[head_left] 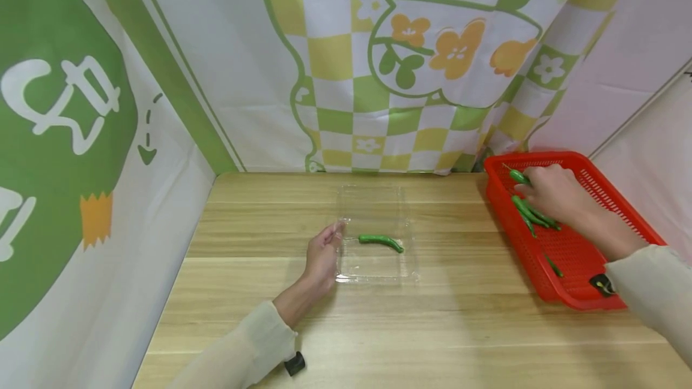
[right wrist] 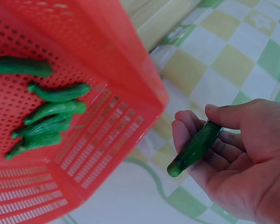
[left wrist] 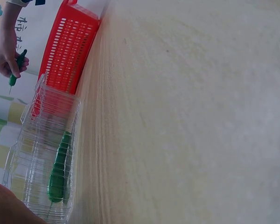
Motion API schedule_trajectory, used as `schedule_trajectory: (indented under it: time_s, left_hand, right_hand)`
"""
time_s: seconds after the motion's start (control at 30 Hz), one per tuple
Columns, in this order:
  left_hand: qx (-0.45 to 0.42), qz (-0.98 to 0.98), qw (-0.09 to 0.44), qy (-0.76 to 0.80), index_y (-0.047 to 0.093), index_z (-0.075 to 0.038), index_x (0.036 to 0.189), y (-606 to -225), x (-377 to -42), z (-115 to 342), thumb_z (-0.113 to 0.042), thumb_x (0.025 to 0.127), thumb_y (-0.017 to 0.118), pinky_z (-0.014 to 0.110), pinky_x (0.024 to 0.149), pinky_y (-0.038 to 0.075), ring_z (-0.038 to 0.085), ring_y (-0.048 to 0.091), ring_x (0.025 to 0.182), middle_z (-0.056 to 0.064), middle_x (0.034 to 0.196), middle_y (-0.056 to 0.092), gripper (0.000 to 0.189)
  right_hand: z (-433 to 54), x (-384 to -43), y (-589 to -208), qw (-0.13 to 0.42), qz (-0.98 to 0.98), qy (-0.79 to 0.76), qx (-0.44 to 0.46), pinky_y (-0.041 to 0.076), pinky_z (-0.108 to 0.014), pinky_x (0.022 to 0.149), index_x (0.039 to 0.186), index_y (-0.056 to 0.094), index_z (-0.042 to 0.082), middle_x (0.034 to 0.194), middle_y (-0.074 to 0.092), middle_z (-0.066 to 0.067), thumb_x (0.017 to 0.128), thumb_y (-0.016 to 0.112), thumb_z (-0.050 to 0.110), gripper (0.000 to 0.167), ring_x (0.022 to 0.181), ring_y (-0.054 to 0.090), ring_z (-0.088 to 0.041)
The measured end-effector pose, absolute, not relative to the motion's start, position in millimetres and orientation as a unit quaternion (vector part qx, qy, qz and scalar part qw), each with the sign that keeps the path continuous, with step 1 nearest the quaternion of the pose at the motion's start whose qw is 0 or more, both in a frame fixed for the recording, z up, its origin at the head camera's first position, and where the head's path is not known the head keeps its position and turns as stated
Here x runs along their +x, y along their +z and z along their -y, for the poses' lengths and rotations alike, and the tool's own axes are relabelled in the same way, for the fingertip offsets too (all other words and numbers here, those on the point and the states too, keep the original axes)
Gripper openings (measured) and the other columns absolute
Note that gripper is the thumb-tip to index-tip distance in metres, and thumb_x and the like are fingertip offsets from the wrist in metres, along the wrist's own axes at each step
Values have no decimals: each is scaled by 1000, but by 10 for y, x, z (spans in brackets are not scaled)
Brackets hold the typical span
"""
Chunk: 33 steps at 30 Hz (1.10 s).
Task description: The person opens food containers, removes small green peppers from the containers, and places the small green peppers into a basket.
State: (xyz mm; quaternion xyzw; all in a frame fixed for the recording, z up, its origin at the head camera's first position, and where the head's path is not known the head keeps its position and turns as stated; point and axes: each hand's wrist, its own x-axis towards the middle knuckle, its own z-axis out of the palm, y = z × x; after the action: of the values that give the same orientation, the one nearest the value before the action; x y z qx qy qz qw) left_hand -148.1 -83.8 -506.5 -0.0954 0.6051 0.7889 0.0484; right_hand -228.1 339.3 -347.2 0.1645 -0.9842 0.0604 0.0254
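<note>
My left hand [head_left: 321, 260] holds the left side of a clear plastic clamshell box [head_left: 373, 268], which lies with its lid folded back on the table. One green chili pepper [head_left: 380, 240] lies across the box's near half; the left wrist view shows it through the clear wall [left wrist: 59, 175]. Above the far end of a red plastic basket [head_left: 521, 251], my right hand [head_left: 559, 194] pinches another green chili pepper [right wrist: 196, 148] between thumb and fingers. Several more green peppers [right wrist: 58, 93] lie on the basket's perforated floor, a small one [head_left: 554, 266] apart from the group.
The wooden table [head_left: 259, 209] carries the box in its middle and the basket at its right edge. A patterned curtain [head_left: 330, 77] hangs behind the table's back edge. Printed cloth [head_left: 167, 137] hangs along the left side.
</note>
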Motion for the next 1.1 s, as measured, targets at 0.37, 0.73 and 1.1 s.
schedule_trajectory:
  time_s: [0.37, 0.73, 1.1]
  left_hand:
    - [-99, -596, 60, 795, 38, 4, 159, -5065, -1475, 848, -2, 111, 42, 47, 134, 16, 35, 30, 158, 17, 168, 38, 48]
    - [-89, -595, 67, 796, 37, 3, 159, -5058, -1457, 859, -3, 112, 41, 49, 134, 13, 35, 26, 160, 17, 169, 35, 48]
    - [-96, -600, 60, 792, 42, 2, 157, -5046, -1455, 855, -2, 111, 42, 49, 134, 15, 35, 27, 159, 18, 168, 38, 46]
  right_hand:
    - [-3693, -2380, -3517, -25, 986, 55, 153, 42, -36, 51, 70, 50, 12, 65, 45, -2, 98, 70, 15, 35, 63, 50, -24]
    - [-3980, -2427, -3668, -76, 985, 39, 147, 37, -33, 54, 64, 45, 15, 62, 41, 2, 93, 71, 12, 39, 60, 44, -21]
    - [-4218, -2415, -3837, -161, 974, 52, 154, 41, -30, 54, 64, 54, 12, 57, 51, 3, 92, 73, 11, 34, 54, 49, -14]
